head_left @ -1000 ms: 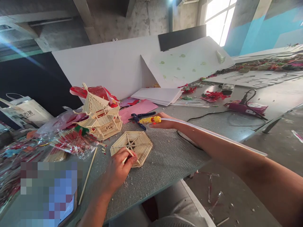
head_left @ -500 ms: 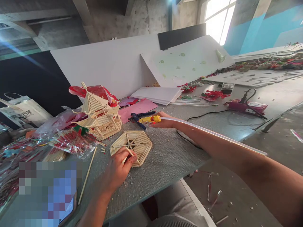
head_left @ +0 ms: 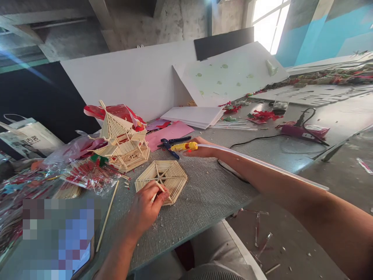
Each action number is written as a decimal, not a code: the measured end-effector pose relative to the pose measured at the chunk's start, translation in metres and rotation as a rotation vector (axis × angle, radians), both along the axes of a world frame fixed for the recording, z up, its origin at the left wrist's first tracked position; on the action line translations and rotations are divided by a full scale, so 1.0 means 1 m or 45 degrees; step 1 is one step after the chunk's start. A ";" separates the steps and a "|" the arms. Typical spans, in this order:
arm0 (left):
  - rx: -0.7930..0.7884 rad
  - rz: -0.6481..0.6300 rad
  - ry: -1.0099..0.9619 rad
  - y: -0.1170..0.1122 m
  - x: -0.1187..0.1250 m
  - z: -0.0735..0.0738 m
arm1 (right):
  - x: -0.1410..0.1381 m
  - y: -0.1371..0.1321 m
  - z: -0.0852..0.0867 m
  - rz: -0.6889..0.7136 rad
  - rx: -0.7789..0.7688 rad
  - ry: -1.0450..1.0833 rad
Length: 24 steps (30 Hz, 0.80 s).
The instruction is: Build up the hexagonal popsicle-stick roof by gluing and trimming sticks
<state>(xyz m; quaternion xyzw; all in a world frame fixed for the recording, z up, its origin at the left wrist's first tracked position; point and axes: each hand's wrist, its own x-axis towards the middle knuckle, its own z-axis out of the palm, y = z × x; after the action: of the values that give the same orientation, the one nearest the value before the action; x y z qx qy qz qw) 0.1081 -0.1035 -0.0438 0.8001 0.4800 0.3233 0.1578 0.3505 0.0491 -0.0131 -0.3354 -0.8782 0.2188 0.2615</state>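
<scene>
Pinched between the fingers of my left hand (head_left: pixel 150 202) are short pale wooden sticks (head_left: pixel 162 189). This hand rests at the near left edge of a flat hexagonal panel (head_left: pixel 176 181) made of wooden sticks, with spokes meeting at a small centre. Beyond the panel, my right hand (head_left: pixel 204 144) is closed on a yellow glue gun (head_left: pixel 184 146), its fingers partly hidden. A long clear glue stick (head_left: pixel 262 164) runs from the gun's back along my right forearm. Right by the gun's front end is a dark blue tool (head_left: pixel 168 146) that looks like pliers.
A stick-built pagoda model (head_left: pixel 125 142) stands behind the panel, left. Bagged sticks (head_left: pixel 90 175) and a long loose stick (head_left: pixel 107 216) lie on the left. A black cable (head_left: pixel 253 139) leads to a purple power strip (head_left: pixel 303 131). White boards (head_left: pixel 192 116) lie behind.
</scene>
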 end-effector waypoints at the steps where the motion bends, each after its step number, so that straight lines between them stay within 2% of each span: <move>1: 0.010 -0.002 0.005 0.000 0.000 0.000 | 0.000 0.000 0.000 -0.001 -0.001 0.002; 9: 0.086 -0.012 0.079 -0.001 0.002 0.001 | 0.001 0.001 -0.002 0.002 -0.012 0.017; 18: 0.086 -0.002 0.193 -0.003 0.004 0.007 | 0.000 -0.001 0.000 -0.019 -0.019 -0.009; 24: 0.111 -0.015 0.225 -0.003 0.004 0.003 | 0.000 -0.001 -0.001 -0.028 -0.014 -0.024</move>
<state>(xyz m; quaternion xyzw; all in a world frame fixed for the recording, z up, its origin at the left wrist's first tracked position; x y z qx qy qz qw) 0.1117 -0.1063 -0.0407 0.8344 0.4729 0.2712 0.0817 0.3503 0.0485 -0.0137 -0.3485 -0.8757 0.2176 0.2537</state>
